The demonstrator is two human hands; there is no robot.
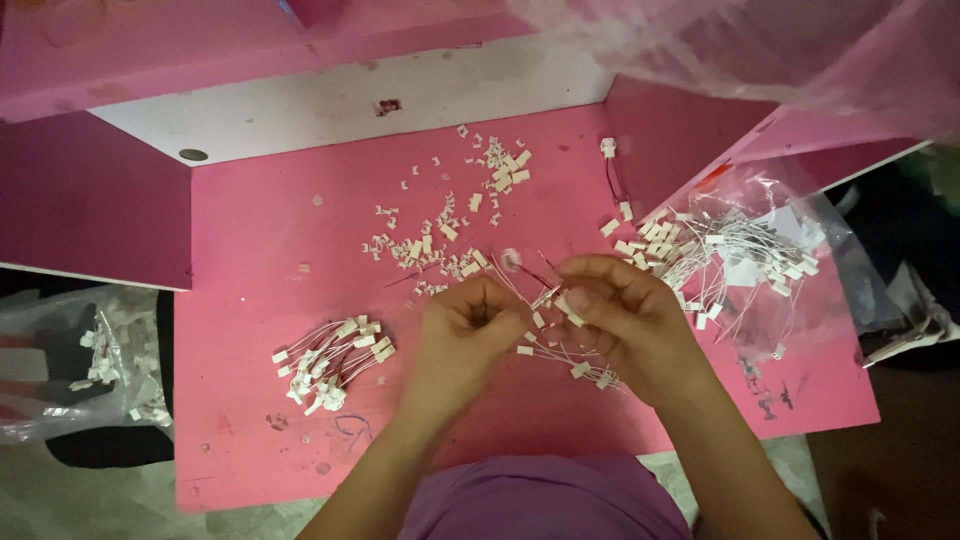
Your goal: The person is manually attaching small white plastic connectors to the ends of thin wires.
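Observation:
My left hand (468, 330) and my right hand (620, 315) meet over the middle of a pink board (250, 310). Both pinch thin white wires with small white plastic connectors (548, 298) at their ends, held between the fingertips. A loose bunch of the same wired connectors (575, 360) trails on the board under my right hand. A finished-looking bundle of wired connectors (330, 362) lies to the left of my left hand.
Several loose white connector housings (450, 225) are scattered on the board's far half. A clear plastic bag (760, 260) with more wired connectors lies at the right. Another bag of white parts (110, 360) sits off the board's left edge. Pink panels stand behind.

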